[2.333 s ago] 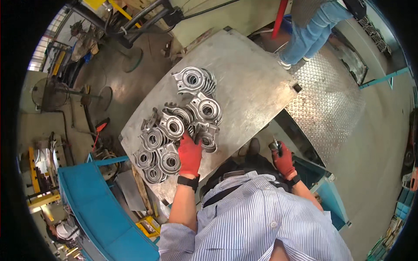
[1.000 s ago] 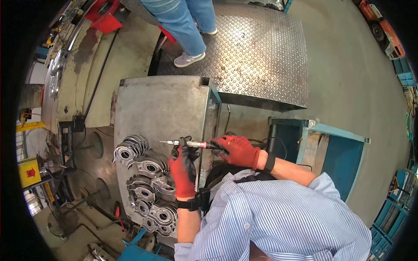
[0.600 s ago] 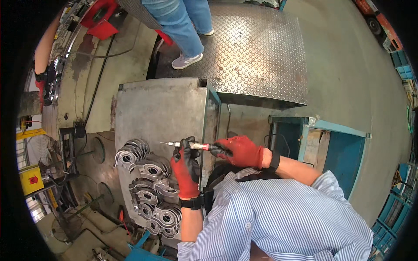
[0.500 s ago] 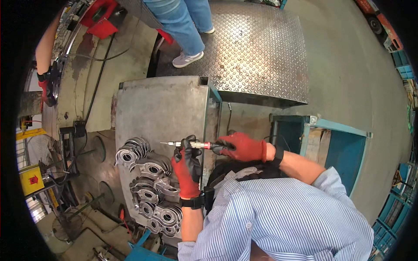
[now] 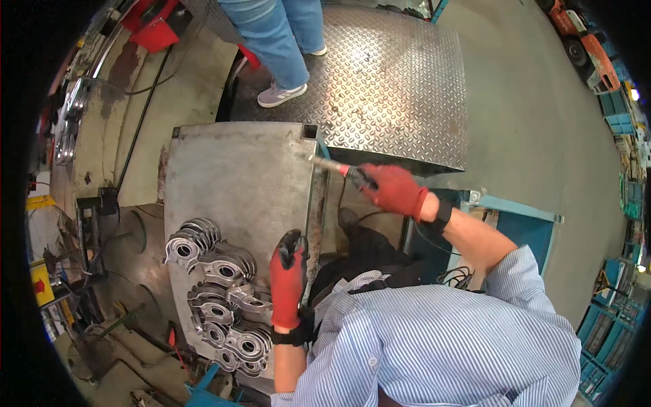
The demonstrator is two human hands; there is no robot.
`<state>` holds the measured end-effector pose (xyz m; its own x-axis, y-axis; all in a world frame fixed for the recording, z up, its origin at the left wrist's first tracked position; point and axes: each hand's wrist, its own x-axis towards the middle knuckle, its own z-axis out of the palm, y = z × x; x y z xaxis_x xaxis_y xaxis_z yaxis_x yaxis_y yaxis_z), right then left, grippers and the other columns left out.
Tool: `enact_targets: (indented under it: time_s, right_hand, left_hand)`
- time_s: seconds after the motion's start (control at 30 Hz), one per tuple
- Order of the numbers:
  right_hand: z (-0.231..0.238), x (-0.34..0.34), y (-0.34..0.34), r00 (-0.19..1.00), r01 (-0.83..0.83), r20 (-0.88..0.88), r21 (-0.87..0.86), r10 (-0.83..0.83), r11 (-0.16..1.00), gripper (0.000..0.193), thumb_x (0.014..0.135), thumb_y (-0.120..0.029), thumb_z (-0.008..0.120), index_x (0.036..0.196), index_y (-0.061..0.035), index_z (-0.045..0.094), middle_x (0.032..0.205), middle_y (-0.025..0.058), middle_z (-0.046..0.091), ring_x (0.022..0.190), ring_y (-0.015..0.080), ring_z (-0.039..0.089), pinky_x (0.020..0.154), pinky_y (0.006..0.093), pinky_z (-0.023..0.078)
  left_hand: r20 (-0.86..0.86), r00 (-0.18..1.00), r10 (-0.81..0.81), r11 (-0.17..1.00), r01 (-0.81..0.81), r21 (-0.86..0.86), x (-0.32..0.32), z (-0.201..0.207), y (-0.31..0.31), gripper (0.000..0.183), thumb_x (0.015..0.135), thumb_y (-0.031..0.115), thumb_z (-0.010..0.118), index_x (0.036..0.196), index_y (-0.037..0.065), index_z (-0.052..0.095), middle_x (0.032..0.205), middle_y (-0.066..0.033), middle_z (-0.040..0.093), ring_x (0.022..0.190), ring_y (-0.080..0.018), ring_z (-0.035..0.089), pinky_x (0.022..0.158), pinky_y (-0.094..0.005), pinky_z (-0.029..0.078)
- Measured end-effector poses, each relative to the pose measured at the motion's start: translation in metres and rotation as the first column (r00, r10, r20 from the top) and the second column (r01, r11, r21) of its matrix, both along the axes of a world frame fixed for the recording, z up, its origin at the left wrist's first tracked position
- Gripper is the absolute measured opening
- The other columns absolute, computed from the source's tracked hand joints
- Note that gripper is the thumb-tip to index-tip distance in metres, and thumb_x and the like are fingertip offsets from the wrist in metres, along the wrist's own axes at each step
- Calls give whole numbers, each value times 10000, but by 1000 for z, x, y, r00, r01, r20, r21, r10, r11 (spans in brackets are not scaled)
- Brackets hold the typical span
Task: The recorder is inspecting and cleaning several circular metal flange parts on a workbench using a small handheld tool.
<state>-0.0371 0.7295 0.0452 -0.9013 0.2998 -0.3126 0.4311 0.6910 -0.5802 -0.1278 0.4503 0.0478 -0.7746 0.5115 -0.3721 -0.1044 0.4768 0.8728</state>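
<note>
My right hand [image 5: 393, 190], in a red and black glove, grips a slim die grinder [image 5: 332, 165] with a red body and a metal front end. The tool points left over the right edge of the grey metal table [image 5: 234, 169], and its tip is blurred. Gloved alike, my left hand [image 5: 289, 261] is raised by the table's right edge, fingers curled together; whether anything is inside cannot be seen. To its left lie several stacks of grey metal brackets [image 5: 227, 271] with round holes, packed in rows on the table.
Beyond the table a person in jeans [image 5: 268, 41] stands on a raised tread-plate platform [image 5: 393, 88]. A blue-framed bin [image 5: 522, 244] stands beside my right arm. A thin cable hangs below the grinder. Machinery with a red box [image 5: 154, 35] lies at the far left.
My right hand has carried the die grinder up and away from my left hand, which has let go of it. My left hand has dropped slightly toward me.
</note>
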Motion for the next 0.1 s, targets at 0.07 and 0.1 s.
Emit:
enact_targets:
  time_s: [0.07,0.1]
  right_hand:
    - [6,-11,26,999,-29,42,99,25,995,492,840,-352,595,1244,-91,489,1022,231,606,966,331,587,845,426,449]
    - [8,-16,37,997,-46,63,150,37,988,507,840,-361,603,1255,-98,480,1035,218,608,962,328,590,845,426,447]
  left_hand:
    - [-52,998,-19,995,14,-96,3,15,-9,324,850,97,558,1153,-17,567,1067,-145,634,1004,-230,596,886,-338,447]
    - [47,998,42,983,-32,-182,3,4,-20,389,822,173,608,1186,43,566,1154,-152,601,1070,-280,570,924,-342,419]
